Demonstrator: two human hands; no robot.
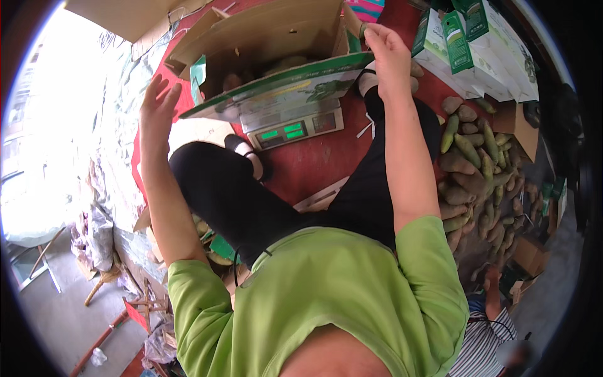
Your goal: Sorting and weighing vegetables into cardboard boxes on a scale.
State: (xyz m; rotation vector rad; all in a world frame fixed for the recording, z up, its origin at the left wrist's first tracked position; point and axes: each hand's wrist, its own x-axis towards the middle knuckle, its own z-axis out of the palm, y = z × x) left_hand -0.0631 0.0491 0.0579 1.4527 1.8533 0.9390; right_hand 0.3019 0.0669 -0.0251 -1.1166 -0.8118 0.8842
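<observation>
An open cardboard box (295, 91) with a green and white front stands on a digital scale (326, 123), whose displays glow green. Brownish, rounded root vegetables (232, 81) lie in its shadowed inside. At the box's right end, the thumb and fingers of my right hand (388, 60) are closed on the edge of a raised flap (353, 26). My left hand (159, 113) is beside the left end, fingers spread, holding nothing. A gap shows between it and the box's green side flap (198, 78).
Root vegetables mixed with green, elongated ones form a large pile (461, 164) at my right. Behind it stand white and green cartons (483, 56). Another person in a striped shirt (480, 345) is at the lower right. A broom (103, 279) lies at the left by crumpled plastic.
</observation>
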